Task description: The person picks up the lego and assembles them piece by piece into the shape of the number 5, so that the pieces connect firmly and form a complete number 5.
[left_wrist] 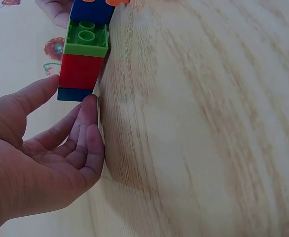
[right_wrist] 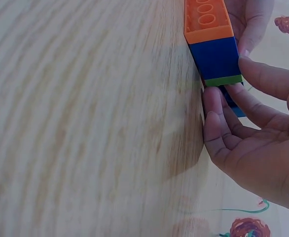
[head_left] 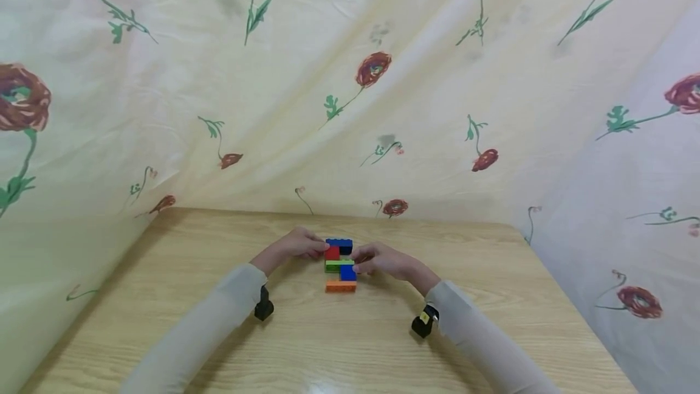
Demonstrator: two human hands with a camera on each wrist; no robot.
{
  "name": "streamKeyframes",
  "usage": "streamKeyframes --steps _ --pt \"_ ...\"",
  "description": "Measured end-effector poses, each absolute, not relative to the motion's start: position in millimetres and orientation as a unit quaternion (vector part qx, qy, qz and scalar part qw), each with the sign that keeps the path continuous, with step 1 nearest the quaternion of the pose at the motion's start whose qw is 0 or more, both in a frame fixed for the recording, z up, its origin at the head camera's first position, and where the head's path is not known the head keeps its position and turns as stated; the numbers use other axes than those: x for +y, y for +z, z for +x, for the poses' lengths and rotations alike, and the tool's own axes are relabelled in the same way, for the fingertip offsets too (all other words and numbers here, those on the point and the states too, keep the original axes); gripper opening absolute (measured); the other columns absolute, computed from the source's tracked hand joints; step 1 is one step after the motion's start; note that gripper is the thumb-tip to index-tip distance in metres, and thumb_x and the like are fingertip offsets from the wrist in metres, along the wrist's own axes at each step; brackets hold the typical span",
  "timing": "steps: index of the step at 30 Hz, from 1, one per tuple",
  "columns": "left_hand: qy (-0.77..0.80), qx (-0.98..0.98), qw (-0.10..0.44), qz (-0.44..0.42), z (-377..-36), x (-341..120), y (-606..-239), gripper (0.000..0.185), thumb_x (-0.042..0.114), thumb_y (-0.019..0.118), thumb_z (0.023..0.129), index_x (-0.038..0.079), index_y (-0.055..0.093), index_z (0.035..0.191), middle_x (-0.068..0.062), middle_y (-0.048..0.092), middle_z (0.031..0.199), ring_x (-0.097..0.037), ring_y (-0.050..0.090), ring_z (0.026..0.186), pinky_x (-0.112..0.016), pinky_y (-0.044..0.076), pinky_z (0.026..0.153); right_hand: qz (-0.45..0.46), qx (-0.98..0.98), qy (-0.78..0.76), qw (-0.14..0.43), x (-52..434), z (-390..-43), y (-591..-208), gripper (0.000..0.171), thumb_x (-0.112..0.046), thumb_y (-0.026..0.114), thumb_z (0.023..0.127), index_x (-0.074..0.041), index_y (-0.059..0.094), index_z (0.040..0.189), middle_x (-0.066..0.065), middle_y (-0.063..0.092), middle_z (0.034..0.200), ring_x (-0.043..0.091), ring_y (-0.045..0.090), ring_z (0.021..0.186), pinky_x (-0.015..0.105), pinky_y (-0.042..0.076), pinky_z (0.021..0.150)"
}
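A small block structure [head_left: 340,265] lies flat on the wooden table [head_left: 492,297], near its middle and toward the far edge. It is made of toy bricks joined together: a dark blue brick [head_left: 339,244] at the far end, then a red brick [head_left: 332,253], a green brick [head_left: 339,265], another blue brick [head_left: 347,273], and an orange brick [head_left: 341,286] at the near end.

The person's left hand [head_left: 298,244] comes from the left side and touches the far part of the structure, at the red and dark blue bricks. In the left wrist view the fingers [left_wrist: 88,133] are loosely curved, with the fingertips against the end of the bricks and the thumb beside them; the hand is not closed around anything.

The right hand [head_left: 380,259] comes from the right side. In the right wrist view its fingers [right_wrist: 263,79] lie on the blue and green bricks and the thumb is under them, so it pinches the structure lightly at its side.

Both arms wear pale sleeves [head_left: 219,315], each with a small black camera at the wrist. A cream cloth with red flowers [head_left: 373,69] hangs behind and on both sides of the table.
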State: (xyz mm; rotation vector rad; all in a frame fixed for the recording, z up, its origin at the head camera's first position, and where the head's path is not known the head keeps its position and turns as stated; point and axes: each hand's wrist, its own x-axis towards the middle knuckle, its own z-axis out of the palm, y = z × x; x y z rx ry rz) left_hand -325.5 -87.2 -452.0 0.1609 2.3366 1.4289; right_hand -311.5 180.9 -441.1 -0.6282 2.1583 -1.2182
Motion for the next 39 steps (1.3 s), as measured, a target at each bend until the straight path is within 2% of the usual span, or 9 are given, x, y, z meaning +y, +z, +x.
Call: streamKeyframes --steps 9,13,22,31,36,39 --pt "0.502 0.842 0.192 0.05 -323.2 -84.2 -451.7 0.036 0.026 0.072 0.096 0.002 0.073 0.122 -0.01 0.077 0.113 -0.013 0.071 0.09 -0.023 0.053 0.073 -0.225 0.815 -0.447 0.293 180.9 -309.5 -440.1 0.031 -0.014 0.062 0.101 0.001 0.063 0.128 0.007 0.067 0.116 0.015 0.057 0.094 0.029 0.05 0.083" --pt "0.498 0.844 0.193 0.048 -321.9 -83.8 -446.5 0.036 0.027 0.071 0.096 0.001 0.072 0.123 -0.01 0.076 0.114 -0.015 0.071 0.091 -0.025 0.054 0.075 -0.219 0.822 -0.439 0.289 180.8 -309.1 -435.6 0.032 -0.015 0.062 0.101 0.0 0.064 0.13 0.009 0.067 0.122 0.015 0.058 0.098 0.03 0.05 0.087" --pt "0.486 0.852 0.188 0.051 -323.6 -85.3 -444.9 0.037 0.028 0.07 0.097 0.003 0.072 0.124 -0.01 0.076 0.116 -0.015 0.071 0.093 -0.025 0.053 0.079 -0.206 0.828 -0.438 0.285 178.9 -311.1 -434.4 0.034 -0.016 0.063 0.101 -0.001 0.064 0.131 0.008 0.068 0.124 0.014 0.058 0.098 0.029 0.05 0.088" --pt "0.49 0.847 0.193 0.072 -321.3 -85.6 -444.2 0.038 0.029 0.069 0.097 0.002 0.071 0.124 -0.01 0.075 0.117 -0.016 0.071 0.095 -0.025 0.051 0.078 -0.214 0.826 -0.442 0.276 179.5 -309.2 -438.4 0.041 -0.018 0.063 0.101 0.002 0.061 0.136 0.016 0.065 0.135 0.012 0.063 0.102 0.033 0.054 0.092" --pt "0.496 0.842 0.193 0.08 -318.1 -83.9 -443.8 0.04 0.029 0.066 0.099 0.001 0.069 0.128 -0.01 0.073 0.117 -0.016 0.071 0.095 -0.024 0.05 0.076 -0.213 0.84 -0.42 0.269 182.0 -306.8 -430.2 0.039 -0.022 0.062 0.101 -0.004 0.064 0.135 0.013 0.067 0.134 0.017 0.066 0.107 0.039 0.052 0.097" --pt "0.495 0.843 0.192 0.084 -316.6 -83.1 -442.3 0.045 0.031 0.062 0.102 0.001 0.063 0.135 -0.013 0.069 0.127 -0.022 0.07 0.106 -0.03 0.053 0.084 -0.213 0.852 -0.405 0.255 183.0 -308.5 -424.1 0.038 -0.024 0.061 0.102 -0.007 0.064 0.136 0.011 0.068 0.132 0.022 0.067 0.111 0.045 0.051 0.101"
